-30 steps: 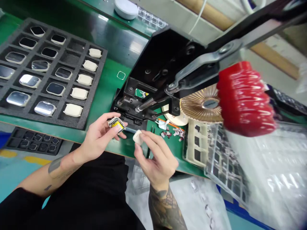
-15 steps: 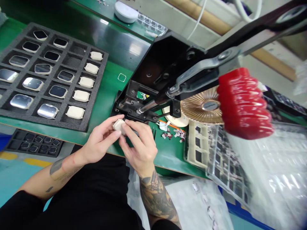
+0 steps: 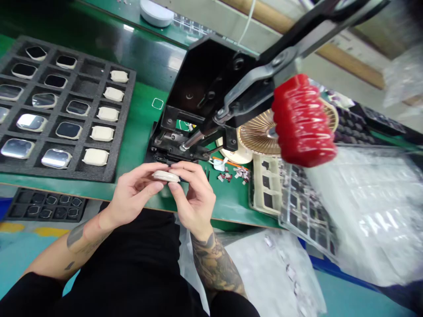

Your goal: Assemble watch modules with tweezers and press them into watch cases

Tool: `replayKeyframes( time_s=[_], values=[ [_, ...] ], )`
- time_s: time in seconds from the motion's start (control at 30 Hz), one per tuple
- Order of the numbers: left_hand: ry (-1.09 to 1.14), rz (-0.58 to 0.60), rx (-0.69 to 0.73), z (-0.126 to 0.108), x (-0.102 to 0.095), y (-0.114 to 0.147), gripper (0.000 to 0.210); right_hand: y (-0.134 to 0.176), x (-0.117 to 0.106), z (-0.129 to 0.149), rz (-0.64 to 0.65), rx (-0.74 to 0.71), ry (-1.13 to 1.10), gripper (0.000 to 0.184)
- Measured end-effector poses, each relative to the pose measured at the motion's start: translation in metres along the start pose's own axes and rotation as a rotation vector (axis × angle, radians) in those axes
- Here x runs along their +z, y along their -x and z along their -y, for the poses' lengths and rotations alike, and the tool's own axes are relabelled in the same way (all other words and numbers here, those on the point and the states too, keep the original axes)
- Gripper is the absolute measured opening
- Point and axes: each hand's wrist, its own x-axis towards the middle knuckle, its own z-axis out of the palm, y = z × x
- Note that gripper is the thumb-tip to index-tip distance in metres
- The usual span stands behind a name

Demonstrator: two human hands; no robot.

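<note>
Between the fingertips of both hands is a cream smartwatch case [image 3: 166, 176], turned edge-on toward me. My left hand [image 3: 134, 191] pinches its left end with thumb and fingers. At the other end, my right hand [image 3: 194, 193] grips it the same way. The case is held just in front of the base of a black hand press [image 3: 188, 145], whose lever ends in a red ribbed handle [image 3: 304, 121]. To the left lies a grey foam tray [image 3: 109, 169] holding several watch cases, some with dark screens up and others cream side up.
A square white gasket [image 3: 157, 104] lies on the green bench [image 3: 142, 99]. Small parts [image 3: 243, 174] are scattered right of the press, near a gold fan [image 3: 259, 134]. Clear plastic trays [image 3: 307, 207] and bubble wrap [image 3: 370, 207] crowd the right. A smaller black tray [image 3: 46, 204] sits lower left.
The watch case has been turned from its flat face to its edge, with both hands still on it. The camera view has shifted slightly, moving the press and tray leftward in the picture.
</note>
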Motion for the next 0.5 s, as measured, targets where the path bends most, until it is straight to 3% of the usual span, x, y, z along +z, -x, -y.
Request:
replayKeyframes(
  time_s=[0.2, 0.4, 0.5],
  values=[
    [-0.226, -0.070, 0.109, 0.000, 0.006, 0.001, 0.021, 0.007, -0.007, -0.004, -0.010, 0.000, -0.018, 0.029],
    [-0.493, 0.087, 0.383, -0.004, 0.011, -0.001, 0.015, 0.016, -0.006, 0.000, -0.074, -0.010, -0.080, 0.010],
    [-0.479, 0.101, 0.403, -0.005, 0.012, 0.003, 0.017, 0.021, -0.007, 0.007, -0.099, -0.030, -0.060, 0.009]
  ],
)
